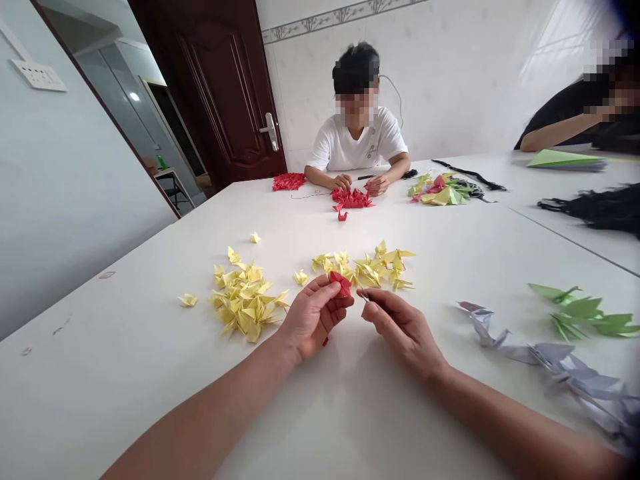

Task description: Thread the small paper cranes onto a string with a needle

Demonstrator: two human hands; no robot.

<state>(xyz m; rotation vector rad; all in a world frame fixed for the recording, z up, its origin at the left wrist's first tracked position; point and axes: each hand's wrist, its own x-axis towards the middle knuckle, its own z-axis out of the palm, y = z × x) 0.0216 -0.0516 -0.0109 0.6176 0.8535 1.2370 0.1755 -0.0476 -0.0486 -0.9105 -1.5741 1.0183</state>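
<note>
My left hand [320, 308] pinches a small red folded-paper piece [341, 284] between thumb and fingers, the other fingers curled below it. Another bit of red shows under that hand. Close by on the right, my right hand [395, 327] is closed on a thin, needle-like thing [365, 297], its tip turned toward the red paper; most of it is hidden by the fingers. A heap of yellow paper cranes [245, 300] lies left of my left hand. More yellow cranes [370, 270] are spread just beyond both hands.
Grey paper cranes [565, 367] and green cranes [590, 310] lie on the right. Across the white table [200, 393], a person in a white shirt [357, 143] handles red cranes [353, 198]. Mixed-colour cranes [440, 189] and black tassels [595, 207] lie farther off.
</note>
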